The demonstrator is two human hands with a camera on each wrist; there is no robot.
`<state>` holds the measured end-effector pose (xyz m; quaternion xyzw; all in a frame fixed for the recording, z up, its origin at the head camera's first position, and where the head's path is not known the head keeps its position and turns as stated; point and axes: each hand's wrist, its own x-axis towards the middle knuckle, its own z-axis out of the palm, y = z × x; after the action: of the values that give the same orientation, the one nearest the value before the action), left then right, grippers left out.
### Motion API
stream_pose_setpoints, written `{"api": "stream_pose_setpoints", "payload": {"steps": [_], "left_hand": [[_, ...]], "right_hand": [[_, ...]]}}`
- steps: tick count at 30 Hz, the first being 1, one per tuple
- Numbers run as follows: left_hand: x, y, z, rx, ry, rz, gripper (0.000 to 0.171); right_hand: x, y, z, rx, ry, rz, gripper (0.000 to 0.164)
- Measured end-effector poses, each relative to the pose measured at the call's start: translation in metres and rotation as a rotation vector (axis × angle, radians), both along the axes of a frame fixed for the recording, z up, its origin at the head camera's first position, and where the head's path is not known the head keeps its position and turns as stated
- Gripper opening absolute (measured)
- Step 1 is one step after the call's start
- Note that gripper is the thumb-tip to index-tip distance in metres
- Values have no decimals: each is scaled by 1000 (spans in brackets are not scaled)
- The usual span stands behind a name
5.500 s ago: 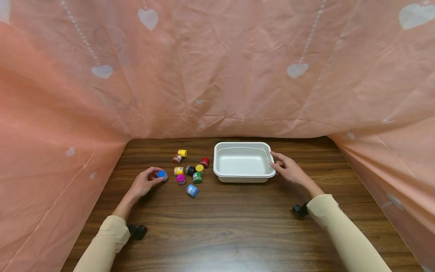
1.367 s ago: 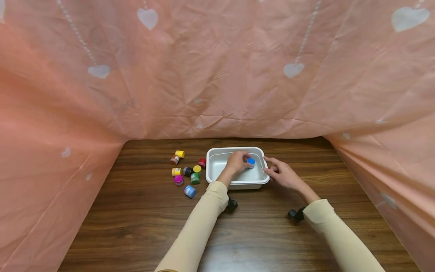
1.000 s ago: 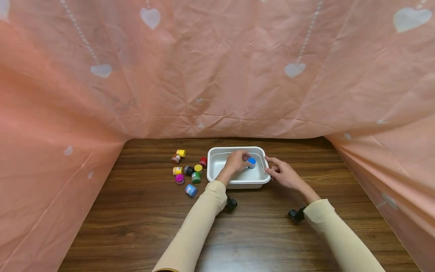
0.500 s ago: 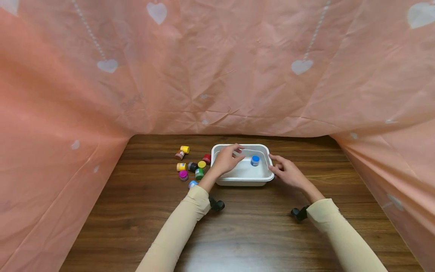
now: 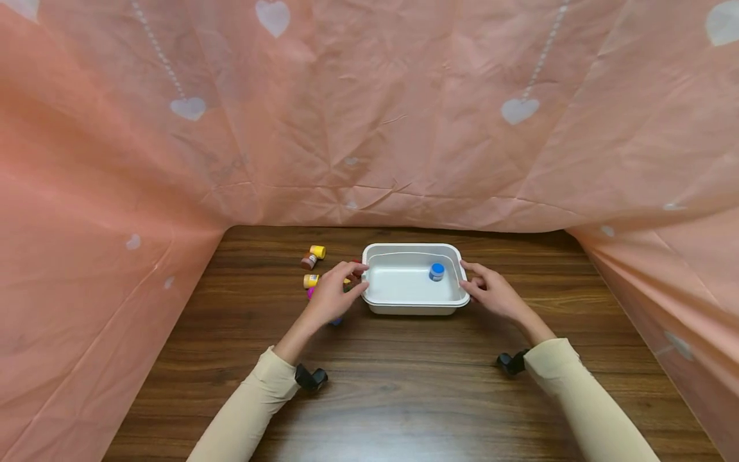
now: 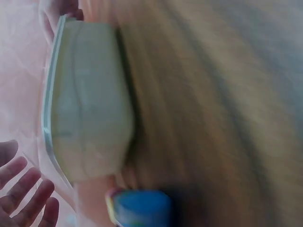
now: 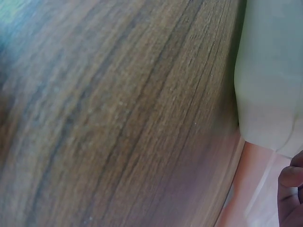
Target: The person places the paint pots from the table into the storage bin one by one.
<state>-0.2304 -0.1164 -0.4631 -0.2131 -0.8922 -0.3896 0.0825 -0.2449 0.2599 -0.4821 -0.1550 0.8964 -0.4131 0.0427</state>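
Observation:
A white plastic tray [image 5: 412, 303] stands on the table with a blue-lidded paint jar [image 5: 437, 272] upright in its right half. My left hand [image 5: 329, 295] is over the loose jars, fingertips at the tray's left rim. Its fingers [image 6: 28, 203] look spread and hold nothing in the left wrist view. At the opposite end, my right hand [image 5: 491, 292] holds the right rim between thumb and fingers. Partly covered by the left hand are a red jar [image 5: 358, 262], a magenta-lidded jar [image 5: 310, 292] and a light blue jar [image 6: 144, 208].
Left of the tray lie a yellow jar [image 5: 317, 251], a brown jar [image 5: 308, 260] and another yellow jar [image 5: 310, 281]. Peach curtains [image 5: 369, 128] with white hearts enclose the wooden table [image 5: 416, 385] at the back and sides.
My left hand carried the blue-lidded jar from the left into the tray, let go of it, and drew back left to the tray's left rim. The right hand has stayed at the right rim.

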Motion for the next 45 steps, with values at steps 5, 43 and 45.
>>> {"api": "stream_pose_setpoints", "payload": {"steps": [5, 43, 45], "left_hand": [[15, -25, -15, -42, -50, 23, 35], [25, -49, -48, -197, -193, -57, 24], [24, -50, -48, -203, -201, -65, 24]], "right_hand": [[0, 3, 0, -7, -11, -15, 57], [0, 2, -3, -24, -37, -25, 58], [0, 3, -2, -23, -41, -27, 58]]}}
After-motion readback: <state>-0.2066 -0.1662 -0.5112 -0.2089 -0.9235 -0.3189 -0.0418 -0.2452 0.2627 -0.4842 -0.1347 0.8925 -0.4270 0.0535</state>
